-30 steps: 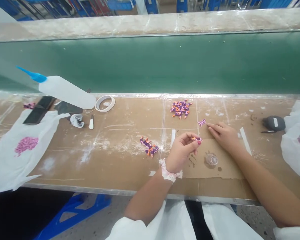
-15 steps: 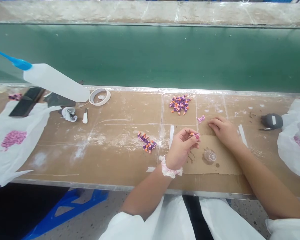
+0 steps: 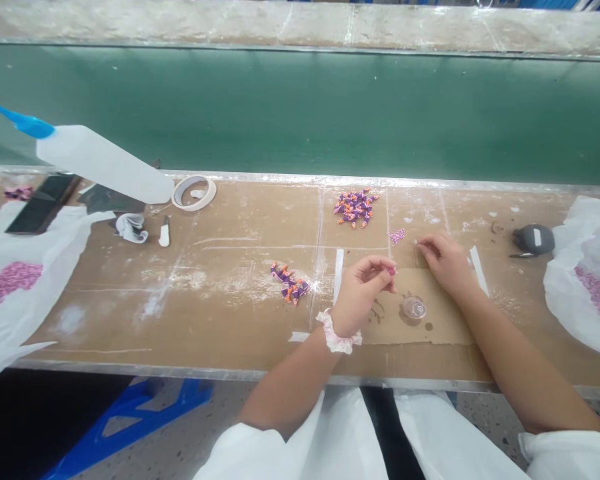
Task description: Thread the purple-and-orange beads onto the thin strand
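Observation:
My left hand (image 3: 360, 293) is raised a little over the brown bench (image 3: 220, 300), its fingers pinched on a tiny purple-and-orange piece (image 3: 387, 269). My right hand (image 3: 443, 260) rests on the bench with its fingers curled near a small heap of pink beads (image 3: 397, 235); whether it holds anything is hidden. A small clear round cap (image 3: 414, 307) lies between my wrists. One pile of purple-orange pieces (image 3: 354, 207) sits further back, and a smaller pile (image 3: 289, 283) lies left of my left hand.
A green conveyor belt (image 3: 300, 113) runs behind the bench. A white squeeze bottle with a blue nozzle (image 3: 95, 163) leans at the left, near a tape ring (image 3: 195, 192). White bags with pink beads lie at far left (image 3: 15, 280) and far right (image 3: 587, 280). A dark grey object (image 3: 533, 239) sits right.
My right hand's fingers went from lying flat to curled by the pink beads. My left hand keeps its pinch. The camera view tilted down and shifted slightly.

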`<state>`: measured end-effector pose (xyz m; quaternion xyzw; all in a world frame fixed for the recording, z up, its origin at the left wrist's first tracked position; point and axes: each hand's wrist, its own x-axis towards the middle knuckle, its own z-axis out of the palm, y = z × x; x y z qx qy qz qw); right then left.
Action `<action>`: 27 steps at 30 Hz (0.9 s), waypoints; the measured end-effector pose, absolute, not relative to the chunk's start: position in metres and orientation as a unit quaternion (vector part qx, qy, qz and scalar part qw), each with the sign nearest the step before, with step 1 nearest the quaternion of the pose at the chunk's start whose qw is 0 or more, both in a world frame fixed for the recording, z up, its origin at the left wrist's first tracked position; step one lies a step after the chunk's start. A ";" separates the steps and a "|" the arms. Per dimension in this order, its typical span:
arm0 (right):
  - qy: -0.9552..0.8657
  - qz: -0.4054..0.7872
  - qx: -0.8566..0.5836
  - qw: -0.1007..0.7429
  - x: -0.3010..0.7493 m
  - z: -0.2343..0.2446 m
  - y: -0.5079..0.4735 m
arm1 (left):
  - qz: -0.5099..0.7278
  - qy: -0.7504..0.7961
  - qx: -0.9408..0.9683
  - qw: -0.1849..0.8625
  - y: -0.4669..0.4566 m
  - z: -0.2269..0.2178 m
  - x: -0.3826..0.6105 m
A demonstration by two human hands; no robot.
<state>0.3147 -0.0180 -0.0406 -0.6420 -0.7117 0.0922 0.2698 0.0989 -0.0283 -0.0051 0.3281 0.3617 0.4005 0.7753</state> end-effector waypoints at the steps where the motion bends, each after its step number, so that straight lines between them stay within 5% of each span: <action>1: -0.704 0.092 -0.648 0.277 0.316 -0.040 -0.017 | 0.404 0.364 0.319 0.776 -0.028 -0.004 0.099; 13: -0.679 0.119 -0.677 0.257 0.311 -0.043 -0.014 | 0.417 0.365 0.228 0.800 -0.026 0.004 0.098; 20: -0.670 0.162 -0.650 0.320 0.310 -0.032 -0.022 | 0.361 0.389 0.337 0.778 -0.027 -0.001 0.098; 27: -0.632 0.438 -0.439 0.464 0.292 0.012 -0.065 | 0.302 0.312 0.341 0.834 -0.040 0.005 0.107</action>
